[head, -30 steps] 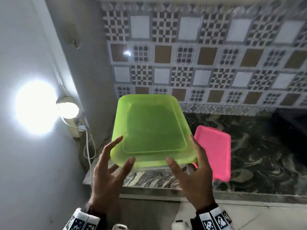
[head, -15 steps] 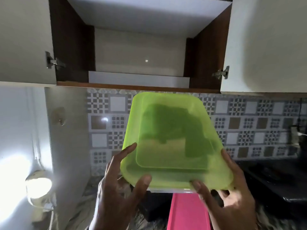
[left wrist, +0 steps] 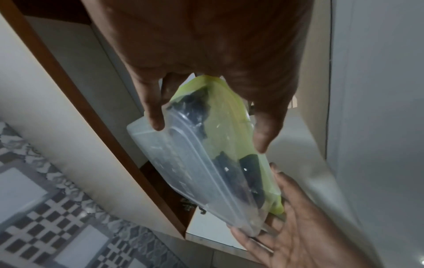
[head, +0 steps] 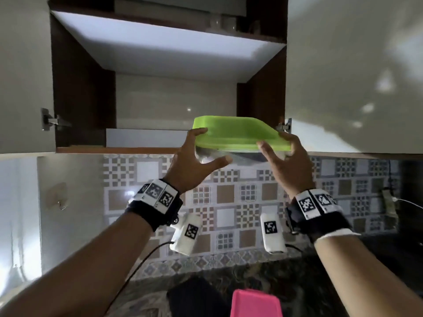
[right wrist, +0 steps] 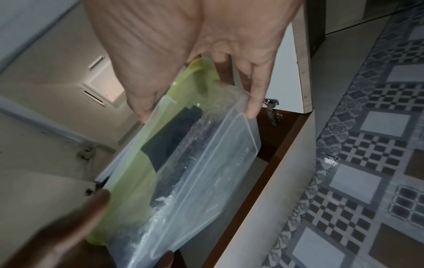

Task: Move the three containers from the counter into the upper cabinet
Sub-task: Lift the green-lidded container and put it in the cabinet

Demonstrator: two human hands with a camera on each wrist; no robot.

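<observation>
Both hands hold the green-lidded container (head: 238, 136) between them — left hand (head: 194, 165) and right hand (head: 288, 165) each with fingers curled around one end. It is at the open cabinet (head: 80, 147) front edge; a pink container (head: 254, 303) lies on the tabletop (head: 320, 282) well below the grip.

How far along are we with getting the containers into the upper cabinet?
Done: nothing visibly stored; the lower shelf shows bare. In hand: the green-lidded container, held by left hand and right hand at the cabinet opening. Left: setting it down, then the pink-lidded container below; a third isn't in view.
</observation>
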